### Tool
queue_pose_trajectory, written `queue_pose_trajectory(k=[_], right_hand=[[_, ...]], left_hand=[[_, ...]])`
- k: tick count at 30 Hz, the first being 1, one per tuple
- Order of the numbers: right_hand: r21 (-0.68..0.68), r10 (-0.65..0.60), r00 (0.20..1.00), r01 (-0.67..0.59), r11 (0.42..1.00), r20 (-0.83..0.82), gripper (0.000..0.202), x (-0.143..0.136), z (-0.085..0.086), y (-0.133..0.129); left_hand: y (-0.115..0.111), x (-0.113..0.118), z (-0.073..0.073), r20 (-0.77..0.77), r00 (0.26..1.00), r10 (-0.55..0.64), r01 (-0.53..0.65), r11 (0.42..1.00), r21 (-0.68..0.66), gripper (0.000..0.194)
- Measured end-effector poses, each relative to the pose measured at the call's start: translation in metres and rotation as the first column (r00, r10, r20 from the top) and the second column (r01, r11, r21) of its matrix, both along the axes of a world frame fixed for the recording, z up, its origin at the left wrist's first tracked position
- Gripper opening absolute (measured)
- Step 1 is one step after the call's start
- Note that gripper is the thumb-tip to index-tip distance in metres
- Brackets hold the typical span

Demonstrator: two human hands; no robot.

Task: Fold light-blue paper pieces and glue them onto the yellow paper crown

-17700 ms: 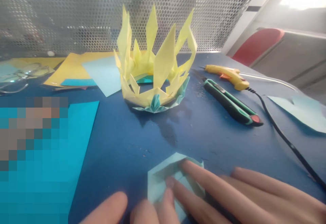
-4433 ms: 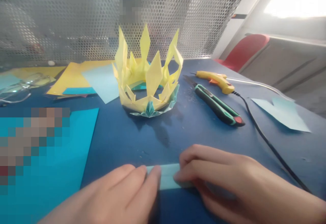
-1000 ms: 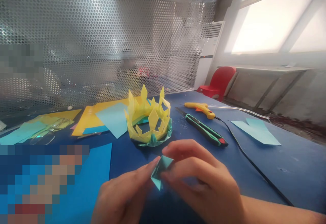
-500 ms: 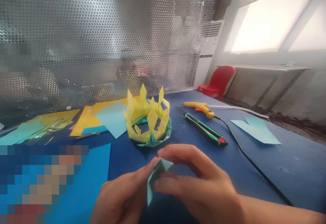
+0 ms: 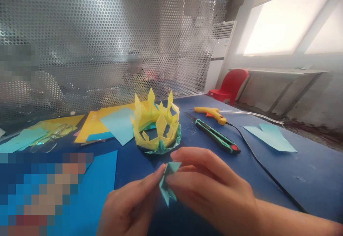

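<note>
A small folded piece of teal paper (image 5: pixel 169 183) is held between both hands, low in the middle of the view. My left hand (image 5: pixel 131 200) pinches its left side with thumb and fingers. On the right side, my right hand (image 5: pixel 211 182) has its thumb pressed on the paper, while the index finger arches above it. Just beyond the hands stands a yellow paper crown (image 5: pixel 161 125) with pointed tips and diamond shapes. Teal folded paper (image 5: pixel 161 147) runs around part of its base.
To the right lie a green and black cutter (image 5: pixel 217 136), a yellow glue gun (image 5: pixel 211 113) with a black cord, and light teal paper (image 5: pixel 273 138). Yellow sheets (image 5: pixel 88 125), glasses (image 5: pixel 52 139) and a blue sheet (image 5: pixel 99 182) are leftward. A perforated metal screen (image 5: pixel 107 43) stands behind.
The teal paper has turned in my hands, and a second lower point now shows. My right thumb and index finger have shifted slightly upward.
</note>
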State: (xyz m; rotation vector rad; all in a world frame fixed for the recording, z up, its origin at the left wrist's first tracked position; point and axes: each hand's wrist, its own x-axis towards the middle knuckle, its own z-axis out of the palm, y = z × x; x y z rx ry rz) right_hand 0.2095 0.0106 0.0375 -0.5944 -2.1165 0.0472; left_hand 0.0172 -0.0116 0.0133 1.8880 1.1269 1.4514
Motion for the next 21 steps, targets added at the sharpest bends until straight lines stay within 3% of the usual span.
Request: queue_pose_trajectory(k=[6,10,13,17,21], right_hand=[[0.035,-0.051,0.998,0.051,0.998,0.025,0.009,-0.001,0.000,0.005],[0.081,-0.081,0.996,0.077,0.994,0.045,0.006,-0.005,-0.001,0.009],[0.080,-0.102,0.992,0.096,0.992,0.069,0.006,-0.007,-0.001,0.011],[0.056,-0.110,0.992,0.106,0.993,0.069,0.007,-0.008,0.000,0.010],[0.072,-0.097,0.993,0.092,0.993,0.069,0.007,-0.008,0.003,0.010]], left_hand=[[0.005,0.007,0.007,0.193,0.978,0.077,-0.011,0.947,-0.321,0.024],[0.009,0.010,0.006,0.265,0.960,0.088,0.038,0.900,-0.434,0.014],[0.010,0.009,0.005,0.206,0.975,0.078,0.011,0.916,-0.400,0.015],[0.009,0.004,0.002,0.029,0.996,0.083,-0.074,0.973,-0.220,0.018],[0.011,-0.001,-0.003,-0.091,0.995,0.035,-0.042,0.996,-0.073,0.025]])
